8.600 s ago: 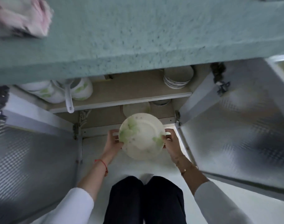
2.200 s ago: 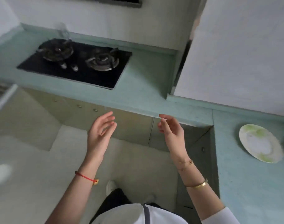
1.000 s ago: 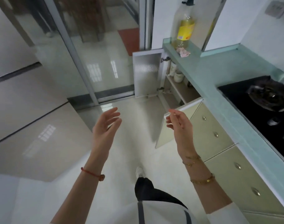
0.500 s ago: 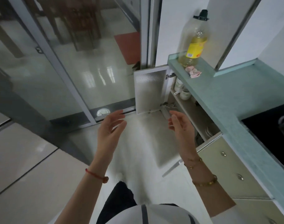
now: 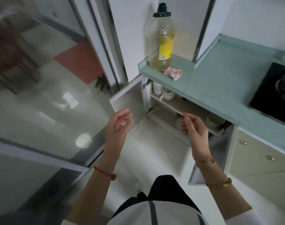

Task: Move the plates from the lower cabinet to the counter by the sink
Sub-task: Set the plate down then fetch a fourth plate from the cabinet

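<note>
Plainly both hands are empty: the left hand (image 5: 118, 125) and the right hand (image 5: 195, 127) hang in front of the open lower cabinet (image 5: 164, 115). Their palms are turned toward each other and their fingers are loose and slightly bent, gripping nothing. The stack of pale round ceramic plates (image 5: 214, 121) sits on the shelf inside that cabinet, at its right end, under the edge of the teal speckled counter (image 5: 211, 88). A further pale disc, perhaps another plate, shows lower down just past the right fingertips, too hidden to be sure. White cups (image 5: 162, 92) stand at the shelf's left end, well apart from the stack. The sink is out of view.

Glazed ceramic like this is likely stiff, smooth and breakable. A stack should be heavy, with its plates free to slide on one another. The safest hold seems two-handed at opposite rims, fingers under the bottom plate and thumbs on top, or else one plate at a time by its edges. Because the counter overhangs the low shelf, the plates want drawing out level before rising, clear of the white-framed cabinet door (image 5: 128, 101) standing open on the left. On the counter above stand a clear plastic bottle of yellow oil (image 5: 163, 41) and a crumpled pink cloth (image 5: 173, 73).
</note>
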A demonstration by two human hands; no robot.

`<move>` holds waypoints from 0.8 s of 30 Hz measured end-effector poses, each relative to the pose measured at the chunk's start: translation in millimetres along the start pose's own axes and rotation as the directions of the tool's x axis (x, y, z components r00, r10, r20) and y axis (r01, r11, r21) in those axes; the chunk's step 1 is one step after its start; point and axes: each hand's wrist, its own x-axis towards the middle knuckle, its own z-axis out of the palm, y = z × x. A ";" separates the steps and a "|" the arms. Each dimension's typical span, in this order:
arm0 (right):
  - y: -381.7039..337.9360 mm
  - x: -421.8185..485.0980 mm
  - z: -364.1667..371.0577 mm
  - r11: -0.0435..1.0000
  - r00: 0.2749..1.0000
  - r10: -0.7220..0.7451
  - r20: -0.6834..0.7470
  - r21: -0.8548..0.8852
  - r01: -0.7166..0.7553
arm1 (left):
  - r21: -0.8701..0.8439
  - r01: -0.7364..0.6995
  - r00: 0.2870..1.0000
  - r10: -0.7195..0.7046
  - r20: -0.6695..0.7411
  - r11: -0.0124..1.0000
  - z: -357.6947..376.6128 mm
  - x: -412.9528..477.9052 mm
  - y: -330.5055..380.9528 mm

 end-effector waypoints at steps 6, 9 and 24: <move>12.6 31.8 19.3 0.998 0.969 0.065 -0.239 0.010 -0.064 | -0.013 0.040 0.976 -0.036 0.214 0.999 16.1 92.9 -18.7; 19.5 52.4 21.8 0.997 0.944 0.079 -0.322 0.008 -0.081 | -0.007 0.065 0.945 -0.059 0.323 0.998 39.3 133.1 -35.0; 101.4 176.5 10.9 0.943 0.785 0.234 -0.573 -0.063 -0.327 | 0.112 0.062 0.785 -0.118 0.608 0.992 167.8 269.8 -141.4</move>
